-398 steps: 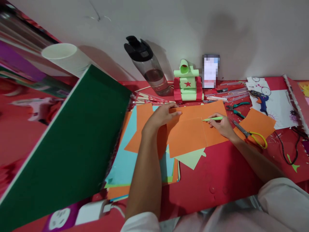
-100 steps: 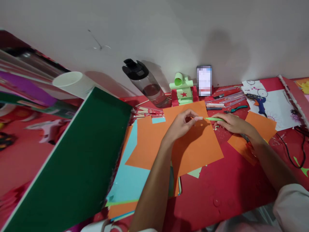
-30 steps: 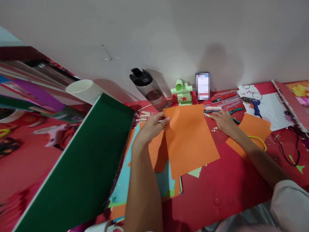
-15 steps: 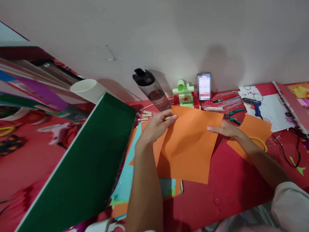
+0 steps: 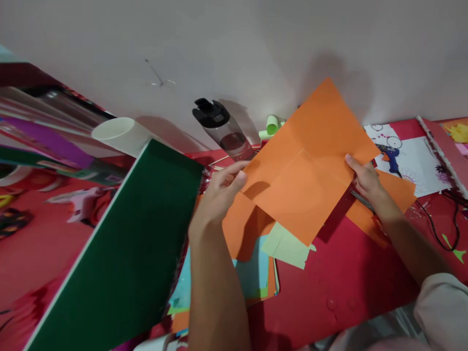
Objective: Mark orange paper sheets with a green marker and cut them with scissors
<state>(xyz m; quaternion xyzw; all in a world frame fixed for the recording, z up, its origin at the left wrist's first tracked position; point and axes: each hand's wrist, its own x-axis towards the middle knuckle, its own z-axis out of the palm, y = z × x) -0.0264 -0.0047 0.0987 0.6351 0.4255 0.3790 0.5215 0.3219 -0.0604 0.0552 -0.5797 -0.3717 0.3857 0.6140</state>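
"Beside the near end of the green board (image 5: 113,243), what lies closest?"

"A white block (image 5: 152,343), just to the board's right, cut off by the edge of view. A little past it, also on the board's right, 1 pile of coloured paper (image 5: 252,278) rests on the red tabletop (image 5: 340,287)."

"And the light green paper (image 5: 287,246)?"

"Farther right of the board, partly covered from view by the orange sheet (image 5: 310,170)."

"Where is that sheet, exactly?"

"Right of the board, raised at a tilt over the papers, faint lines meeting at a corner on its face. The right grip (image 5: 365,180), well right of the board, pinches its right side, thumb in front. The left grip (image 5: 214,200), near the board's right edge, has its fingertips by the sheet's left corner; I can't tell whether they clasp it."

"Past the 2 grips?"

"Well right of the board, scissors (image 5: 361,199) show in part by a smaller orange piece (image 5: 402,190). Farther out that way, a blue glue gun (image 5: 393,160) lies on white paper (image 5: 420,165)."

"At the back?"

"A white cylinder (image 5: 117,131) behind the board, a black-lidded bottle (image 5: 228,136) beyond its far right corner, and 1 pale green roll (image 5: 272,124) farther right. Behind all 3 rises the grey wall (image 5: 237,48)."
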